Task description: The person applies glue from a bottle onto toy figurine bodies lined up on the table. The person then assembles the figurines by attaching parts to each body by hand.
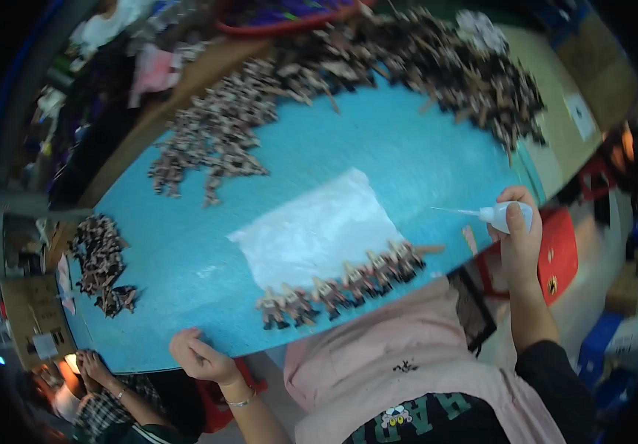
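My right hand grips a small white squeeze bottle with a long thin nozzle pointing left, held just off the right edge of the blue table. My left hand rests at the table's near edge with fingers curled and nothing in it. Between the hands, a row of several small brown figurine-like pieces lies along the near edge, in front of a clear plastic sheet.
Large heaps of the same small pieces cover the far side, with another heap at far left and a small pile at the left edge. Another person's hands are at lower left. A red stool stands to the right.
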`<state>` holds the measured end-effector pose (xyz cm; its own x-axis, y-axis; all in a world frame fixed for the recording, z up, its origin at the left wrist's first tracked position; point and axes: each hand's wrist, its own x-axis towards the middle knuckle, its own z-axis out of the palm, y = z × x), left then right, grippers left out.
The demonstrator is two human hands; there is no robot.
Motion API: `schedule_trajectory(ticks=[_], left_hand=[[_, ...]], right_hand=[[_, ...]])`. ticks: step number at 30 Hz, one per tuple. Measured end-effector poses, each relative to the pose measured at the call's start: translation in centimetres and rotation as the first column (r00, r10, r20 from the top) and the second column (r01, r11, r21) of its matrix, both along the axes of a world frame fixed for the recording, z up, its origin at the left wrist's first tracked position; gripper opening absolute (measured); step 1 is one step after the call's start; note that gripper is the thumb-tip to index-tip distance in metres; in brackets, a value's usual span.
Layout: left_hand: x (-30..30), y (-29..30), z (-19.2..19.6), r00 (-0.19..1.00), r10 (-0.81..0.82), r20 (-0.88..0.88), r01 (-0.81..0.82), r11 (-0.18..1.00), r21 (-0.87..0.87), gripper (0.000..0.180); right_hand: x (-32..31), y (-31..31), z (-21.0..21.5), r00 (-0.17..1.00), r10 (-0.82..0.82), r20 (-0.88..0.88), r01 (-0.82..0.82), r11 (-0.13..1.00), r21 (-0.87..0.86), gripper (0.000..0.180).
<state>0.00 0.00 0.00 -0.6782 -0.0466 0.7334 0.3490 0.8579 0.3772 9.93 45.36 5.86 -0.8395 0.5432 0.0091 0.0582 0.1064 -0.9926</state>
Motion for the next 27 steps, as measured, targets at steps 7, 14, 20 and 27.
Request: schedule_trajectory(ticks=[7,14,20,27], left_hand=[[-0.8,-0.9,1.0,0.999,-0.04,0.001,0.04,0.999,-0.015,0.018],[-0.6,-1.2,0.8,0.997,-0.074,-0.009,0.074,0.997,0.031,0.021],[-0.7,-1.3,0.8,0.996,-0.089,0.01,0.088,0.994,0.068,0.021],[-0.4,-1.9,1.0,0.993,-0.118,0.032,0.116,0.992,0.05,0.022]], right_hand=[[-15.2,-3.1,4.2,0.962,0.206,-0.178,-0.18,0.972,0.15,0.026],[-37.8,-10.3,4.9,0.849,0.468,-0.246,-0.298,0.808,0.509,0.04],[-47.9,-13.9,2.6,0.933,0.304,-0.191,-0.077,0.69,0.72,0.041],[-46.2,-14.0,1.8,0.874,0.328,-0.358,0.051,0.671,0.739,0.042]])
